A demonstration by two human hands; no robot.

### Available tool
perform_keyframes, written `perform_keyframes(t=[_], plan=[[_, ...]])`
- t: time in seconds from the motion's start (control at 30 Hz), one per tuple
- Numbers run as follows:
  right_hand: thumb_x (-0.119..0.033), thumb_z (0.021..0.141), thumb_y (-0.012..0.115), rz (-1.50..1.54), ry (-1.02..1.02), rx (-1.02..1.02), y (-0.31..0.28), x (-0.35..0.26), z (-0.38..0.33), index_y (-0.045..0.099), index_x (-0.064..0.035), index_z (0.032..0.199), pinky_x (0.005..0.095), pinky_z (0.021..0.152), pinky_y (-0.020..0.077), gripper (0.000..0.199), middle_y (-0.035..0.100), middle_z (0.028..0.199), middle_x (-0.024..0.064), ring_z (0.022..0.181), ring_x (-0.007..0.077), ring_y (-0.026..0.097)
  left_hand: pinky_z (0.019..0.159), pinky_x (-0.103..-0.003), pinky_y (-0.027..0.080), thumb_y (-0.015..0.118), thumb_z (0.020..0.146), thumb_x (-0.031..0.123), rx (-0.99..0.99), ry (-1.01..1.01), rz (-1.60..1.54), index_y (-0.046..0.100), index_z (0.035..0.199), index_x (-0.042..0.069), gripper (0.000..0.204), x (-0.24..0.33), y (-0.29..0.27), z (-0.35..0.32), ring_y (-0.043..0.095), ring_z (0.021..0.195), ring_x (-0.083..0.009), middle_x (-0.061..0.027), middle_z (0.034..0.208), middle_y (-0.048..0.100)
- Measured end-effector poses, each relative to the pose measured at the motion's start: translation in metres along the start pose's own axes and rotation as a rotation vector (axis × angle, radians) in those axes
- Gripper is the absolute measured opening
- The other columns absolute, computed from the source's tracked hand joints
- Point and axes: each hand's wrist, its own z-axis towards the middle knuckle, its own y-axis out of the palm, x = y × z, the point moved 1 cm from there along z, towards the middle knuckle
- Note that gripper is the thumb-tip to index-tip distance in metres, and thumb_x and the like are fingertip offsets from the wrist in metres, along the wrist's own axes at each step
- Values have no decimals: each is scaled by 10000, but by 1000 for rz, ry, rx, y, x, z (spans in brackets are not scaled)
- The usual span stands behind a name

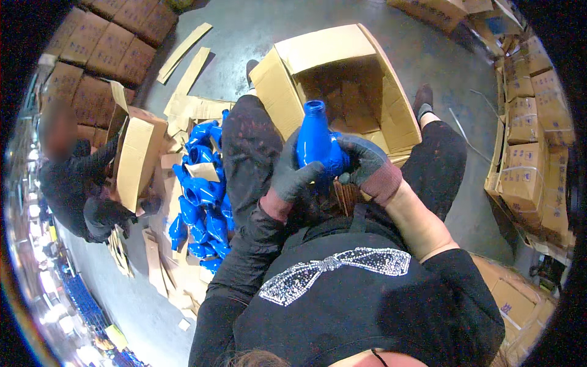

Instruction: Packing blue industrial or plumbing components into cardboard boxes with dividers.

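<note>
Grey concrete floor [257, 27] spreads beyond the open carton [324, 49], with stacked brown boxes [92, 52] far off to its left and strapped boxes [524, 174] well to its right. On the person's side of the carton, just before its mouth, an upright blue bottle [313, 137] is held up. The left hand [290, 177], gloved, has its thumb pressed on the bottle's lower part; its other fingers are mostly hidden behind. The right hand [370, 162], also gloved, has its fingers curled over a lower blue body [337, 160]; whether that is a second bottle cannot be told.

The glossy surface could slip if the gloves grip unevenly, and two blue pieces held this close could knock and scuff each other. The carton's raised flaps could catch a bottle's base or a wrist passing over the near edge. Left of the carton, blue bottles [202, 189] lie heaped at odd angles, so pulling one out might set others rolling.

Room is tight beside the carton: the left leg [247, 134] and right leg [437, 162] flank it. Farther left, a co-worker [70, 189] bends at another carton [142, 156]. Cardboard strips [184, 52] and, to the carton's right, a thin pale strap [467, 136] could catch a foot.
</note>
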Motion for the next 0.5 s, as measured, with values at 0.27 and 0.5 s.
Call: perform_keyframes(t=[0.27,0.5], plan=[[-116,891,492,83,73,-20,-5,48,-7,523,-45,1183,317,907,456,303,557,1174,84,1050,183,551,886,-356,447,770,643,263,21,61,17,409,1246,17,745,-1,-13,-9,554,1020,-215,-106,1126,553],[-339,873,518,562,412,-117,-8,-15,25,474,-33,1212,316,656,528,459,588,1056,133,906,257,602,901,-361,453,644,755,292,116,9,-412,363,1308,53,665,37,-26,-60,537,1076,-239,-132,1198,514]])
